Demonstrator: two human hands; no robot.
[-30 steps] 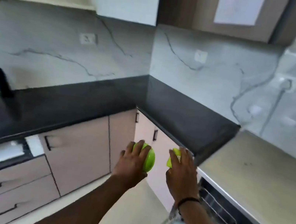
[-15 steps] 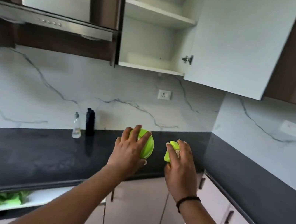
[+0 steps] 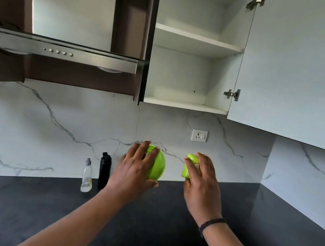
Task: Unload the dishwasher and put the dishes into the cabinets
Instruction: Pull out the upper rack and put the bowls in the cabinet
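Arms up front, both raised over the dark counter (image 3: 16, 206). Left hand (image 3: 134, 173) grips a round green bowl (image 3: 158, 164), fingers spread across its back and thumb hooked under the lower rim. Right hand (image 3: 203, 184) holds a smaller green dish (image 3: 188, 166), fingers splayed over its back, thumb low at the near edge. Both pieces are in the air above the counter and below the open cabinet (image 3: 183, 105), well short of its bottom shelf.

Next, I'd say, comes the lift to that shelf. Best done one piece at a time, bowl first: tip it level before it crosses the shelf lip, set it toward the back, and leave room beside it for the dish. The open door (image 3: 302, 70) hangs on the right, so the right hand should come in from the front and not swing wide into it.

Further back, a clear bottle (image 3: 87, 177) and a black bottle (image 3: 104, 170) stand side by side against the marble wall, with a socket (image 3: 199, 135) above and a hood (image 3: 58, 51) upper left.

Hard to read: the insides of both green pieces face away, so depth and contents are unknown, and a small printed mark on each is too blurred. The dishwasher is out of sight.
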